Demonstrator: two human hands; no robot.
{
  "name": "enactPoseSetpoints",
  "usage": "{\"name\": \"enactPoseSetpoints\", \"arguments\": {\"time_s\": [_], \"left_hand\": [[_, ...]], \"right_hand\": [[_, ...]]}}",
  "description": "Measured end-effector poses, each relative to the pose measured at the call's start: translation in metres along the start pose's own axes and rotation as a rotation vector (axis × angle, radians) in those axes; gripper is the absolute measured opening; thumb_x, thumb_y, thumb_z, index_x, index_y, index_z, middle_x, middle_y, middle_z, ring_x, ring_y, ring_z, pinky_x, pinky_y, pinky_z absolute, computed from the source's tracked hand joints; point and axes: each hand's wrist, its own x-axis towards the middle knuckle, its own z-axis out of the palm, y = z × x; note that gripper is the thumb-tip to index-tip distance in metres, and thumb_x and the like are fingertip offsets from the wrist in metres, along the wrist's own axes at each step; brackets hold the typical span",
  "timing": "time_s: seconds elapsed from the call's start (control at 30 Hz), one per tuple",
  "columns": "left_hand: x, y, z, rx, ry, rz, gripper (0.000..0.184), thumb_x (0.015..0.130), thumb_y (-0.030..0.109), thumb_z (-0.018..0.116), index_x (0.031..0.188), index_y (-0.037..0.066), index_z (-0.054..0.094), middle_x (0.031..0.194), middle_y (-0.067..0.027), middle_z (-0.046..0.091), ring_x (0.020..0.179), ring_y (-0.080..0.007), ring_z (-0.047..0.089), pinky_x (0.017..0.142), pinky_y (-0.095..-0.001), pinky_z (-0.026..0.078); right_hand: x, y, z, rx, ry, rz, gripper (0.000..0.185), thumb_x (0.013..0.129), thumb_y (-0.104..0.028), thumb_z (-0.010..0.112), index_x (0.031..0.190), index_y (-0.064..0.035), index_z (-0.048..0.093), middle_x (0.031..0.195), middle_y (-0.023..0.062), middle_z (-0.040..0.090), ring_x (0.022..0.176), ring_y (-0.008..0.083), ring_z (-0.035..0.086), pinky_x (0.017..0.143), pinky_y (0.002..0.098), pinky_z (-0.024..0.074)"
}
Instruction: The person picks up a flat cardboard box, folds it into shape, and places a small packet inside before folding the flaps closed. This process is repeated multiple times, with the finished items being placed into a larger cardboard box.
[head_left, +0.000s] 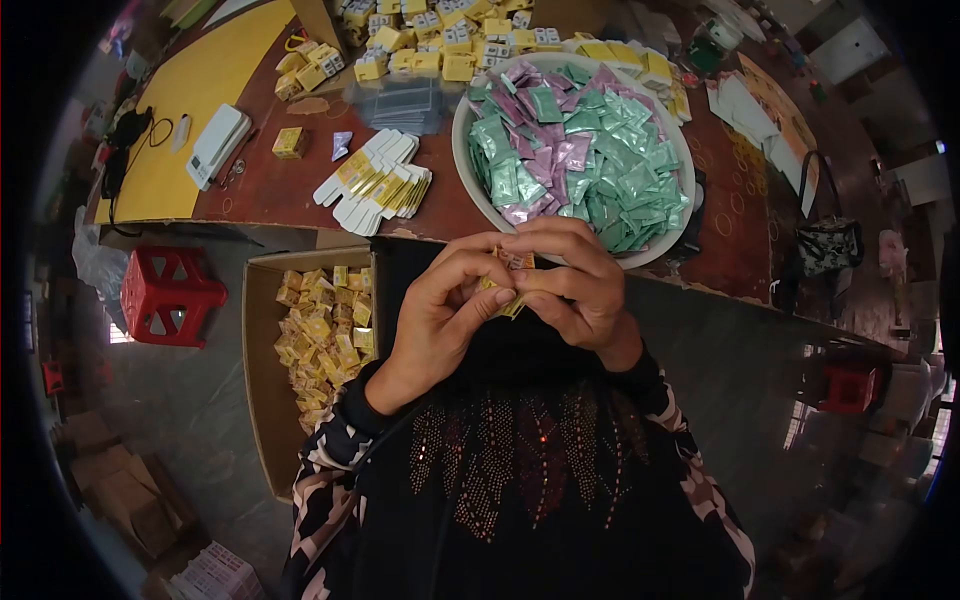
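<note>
Both hands meet in front of the chest, just below the rim of a white basin (463,150) filled with green and pink sachets (545,103). Between them is a small yellow box (515,258), partly covered by the fingers. My left hand (445,305) is closed on the box's left side, thumb and fingertips against it. My right hand (575,285) grips it from the right, its fingers bent over the top. On the table (270,190), left of the basin, lies a fanned stack of flat white and yellow cartons (375,182).
A cardboard box (262,370) of small yellow boxes stands below the table edge at the left. Near it is a red stool (172,295). Yellow packs (458,65) are heaped at the back; a white scale (218,145) lies at the left, a bag (830,247) at the right.
</note>
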Motion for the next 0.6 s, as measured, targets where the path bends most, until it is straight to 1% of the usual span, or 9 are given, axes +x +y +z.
{"name": "enactPoseSetpoints", "arguments": {"time_s": [0.1, 0.2, 0.3, 0.33, 0.37, 0.4, 0.43, 0.5, 0.6], "left_hand": [[0.005, 0.003, 0.006, -0.197, 0.104, -0.034, 0.017, 0.093, -0.007, 0.062, 0.107, 0.0, 0.054, 0.134, -0.0117, 0.05, 0.114, -0.0139, 0.058, 0.097, -0.0266, 0.048], [0.005, 0.006, -0.01, -0.17, 0.177, -0.103, 0.024, 0.092, -0.007, 0.065, 0.107, 0.002, 0.049, 0.127, -0.0131, 0.055, 0.113, -0.0158, 0.059, 0.098, -0.0284, 0.048], [-0.01, -0.004, -0.036, -0.098, 0.173, -0.211, 0.031, 0.089, -0.003, 0.07, 0.112, 0.003, 0.049, 0.121, -0.0104, 0.058, 0.109, -0.0148, 0.06, 0.094, -0.0283, 0.05], [-0.016, -0.003, -0.042, -0.025, 0.081, -0.328, 0.035, 0.088, 0.0, 0.072, 0.114, 0.004, 0.049, 0.12, -0.0089, 0.059, 0.109, -0.0147, 0.059, 0.095, -0.0294, 0.049], [-0.021, -0.003, -0.047, 0.048, -0.012, -0.446, 0.04, 0.087, 0.004, 0.075, 0.117, 0.005, 0.05, 0.118, -0.0075, 0.059, 0.108, -0.0146, 0.059, 0.096, -0.0306, 0.048], [-0.023, 0.005, -0.051, 0.095, -0.097, -0.517, 0.054, 0.084, 0.004, 0.077, 0.13, 0.005, 0.049, 0.116, -0.0059, 0.061, 0.107, -0.0135, 0.058, 0.095, -0.0287, 0.047], [-0.023, 0.012, -0.059, 0.093, -0.097, -0.519, 0.054, 0.084, 0.004, 0.077, 0.13, 0.005, 0.049, 0.116, -0.0059, 0.061, 0.107, -0.0135, 0.058, 0.095, -0.0287, 0.047], [-0.021, 0.024, -0.079, 0.309, -0.385, -0.67, 0.066, 0.082, 0.0, 0.075, 0.141, 0.007, 0.046, 0.114, -0.0054, 0.063, 0.106, -0.0128, 0.058, 0.095, -0.0273, 0.046], [-0.025, 0.028, -0.1, 0.39, -0.392, -0.635, 0.068, 0.078, -0.004, 0.071, 0.142, 0.005, 0.048, 0.113, -0.005, 0.064, 0.103, -0.0122, 0.058, 0.089, -0.0265, 0.048]], "right_hand": [[0.001, -0.003, -0.013, -0.109, -0.026, -0.005, 0.02, 0.091, -0.011, 0.064, 0.108, -0.0025, 0.07, 0.116, 0.0156, 0.067, 0.107, 0.0297, 0.063, 0.091, 0.0395, 0.05], [-0.001, 0.0, -0.035, -0.067, 0.332, 0.486, 0.018, 0.093, -0.005, 0.063, 0.108, 0.0022, 0.07, 0.111, 0.0145, 0.069, 0.096, 0.0173, 0.067, 0.079, 0.0273, 0.0523], [-0.003, 0.028, -0.078, -0.308, 0.394, 0.658, 0.015, 0.092, -0.007, 0.065, 0.106, -0.0028, 0.071, 0.092, 0.0101, 0.072, 0.08, 0.0183, 0.07, 0.069, 0.0285, 0.0533], [-0.003, 0.034, -0.086, -0.311, 0.398, 0.657, 0.015, 0.092, -0.007, 0.065, 0.106, -0.0028, 0.071, 0.092, 0.0101, 0.072, 0.08, 0.0183, 0.07, 0.069, 0.0285, 0.0533], [-0.003, 0.039, -0.094, -0.387, 0.312, 0.632, 0.014, 0.091, -0.007, 0.066, 0.104, -0.0035, 0.071, 0.088, 0.0103, 0.072, 0.076, 0.0188, 0.07, 0.067, 0.028, 0.0527], [-0.003, 0.042, -0.098, -0.461, 0.224, 0.608, 0.014, 0.09, -0.008, 0.068, 0.103, -0.0042, 0.071, 0.084, 0.0105, 0.071, 0.072, 0.0192, 0.07, 0.066, 0.0275, 0.0521], [-0.001, 0.043, -0.098, -0.461, 0.223, 0.61, 0.014, 0.09, -0.008, 0.068, 0.103, -0.0042, 0.071, 0.084, 0.0105, 0.071, 0.072, 0.0192, 0.07, 0.066, 0.0275, 0.0521], [0.006, 0.042, -0.098, -0.52, -0.003, 0.548, 0.015, 0.087, -0.005, 0.068, 0.102, -0.0059, 0.072, 0.085, 0.011, 0.07, 0.073, 0.0244, 0.069, 0.065, 0.0313, 0.0526], [0.006, 0.045, -0.104, -0.756, -0.084, 0.594, 0.018, 0.083, -0.001, 0.067, 0.099, -0.0085, 0.073, 0.09, 0.0083, 0.068, 0.081, 0.0289, 0.068, 0.069, 0.0372, 0.0534]]}}
